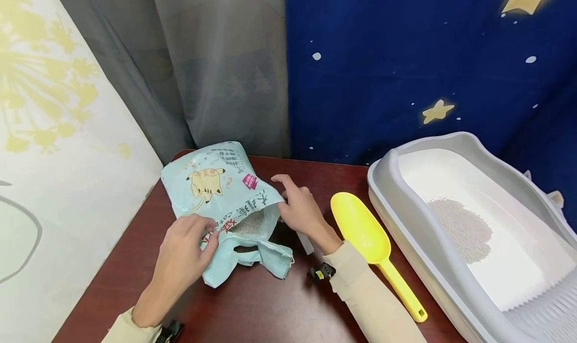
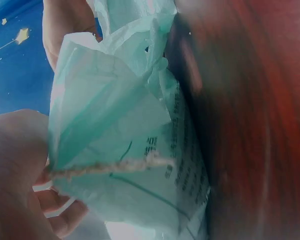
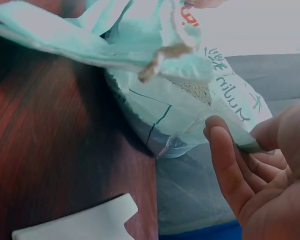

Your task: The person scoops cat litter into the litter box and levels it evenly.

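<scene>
A light blue plastic bag of cat litter (image 1: 234,170), printed with a cartoon animal, lies on the table with its top cut open toward me. Grey granules (image 1: 250,224) show inside the mouth. My left hand (image 1: 182,248) pinches the mouth's left edge between thumb and fingers. On the opposite side, my right hand (image 1: 301,208) pinches the right edge, its thumb and fingertips on the film in the right wrist view. Between the hands, the handle strip (image 1: 275,260) with its cut-out hangs folded toward me. The left wrist view shows the bag's side (image 2: 120,125) up close.
A yellow scoop (image 1: 362,230) lies right of my right forearm. Beyond it stands a grey and white litter box (image 1: 383,188) with a patch of litter (image 1: 464,230) inside. A white flat object (image 3: 85,220) lies under my right wrist. Curtains (image 1: 225,67) hang behind the dark red table (image 1: 252,313).
</scene>
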`<state>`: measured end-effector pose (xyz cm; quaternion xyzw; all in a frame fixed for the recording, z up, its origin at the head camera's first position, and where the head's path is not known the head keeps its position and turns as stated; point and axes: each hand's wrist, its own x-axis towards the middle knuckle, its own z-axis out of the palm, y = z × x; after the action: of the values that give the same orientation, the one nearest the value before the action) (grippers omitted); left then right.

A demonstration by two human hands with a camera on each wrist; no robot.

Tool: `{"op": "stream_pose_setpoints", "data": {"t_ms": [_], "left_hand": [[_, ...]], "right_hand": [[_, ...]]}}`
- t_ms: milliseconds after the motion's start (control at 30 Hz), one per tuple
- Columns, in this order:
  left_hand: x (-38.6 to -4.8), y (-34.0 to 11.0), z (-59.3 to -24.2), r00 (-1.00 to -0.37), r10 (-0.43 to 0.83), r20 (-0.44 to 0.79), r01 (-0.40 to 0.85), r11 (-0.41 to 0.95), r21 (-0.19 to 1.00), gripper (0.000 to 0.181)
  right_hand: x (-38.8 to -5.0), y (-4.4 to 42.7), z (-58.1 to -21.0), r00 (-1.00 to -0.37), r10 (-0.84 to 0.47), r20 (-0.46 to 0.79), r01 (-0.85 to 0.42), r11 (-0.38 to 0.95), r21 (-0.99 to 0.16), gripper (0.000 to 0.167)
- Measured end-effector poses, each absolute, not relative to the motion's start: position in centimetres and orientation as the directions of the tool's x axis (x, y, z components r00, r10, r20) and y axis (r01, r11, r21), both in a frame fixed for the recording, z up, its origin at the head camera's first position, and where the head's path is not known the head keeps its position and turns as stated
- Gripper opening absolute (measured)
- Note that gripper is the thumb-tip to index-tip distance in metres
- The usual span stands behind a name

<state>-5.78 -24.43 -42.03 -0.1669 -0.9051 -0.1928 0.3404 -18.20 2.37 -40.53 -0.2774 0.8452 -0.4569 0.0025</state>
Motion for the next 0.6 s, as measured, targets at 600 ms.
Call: {"op": "stream_pose_setpoints", "data": {"t_ms": [600], "left_hand": [[-1.4,-24.3,-42.6,-0.834,-0.030,0.551,0.186,0.925,0.331,0.057]], "right_hand": [[-19.1,1.4,-40.0,-0.937,-0.349,0.022,-0.094,0.192,-0.977,0.047]]}}
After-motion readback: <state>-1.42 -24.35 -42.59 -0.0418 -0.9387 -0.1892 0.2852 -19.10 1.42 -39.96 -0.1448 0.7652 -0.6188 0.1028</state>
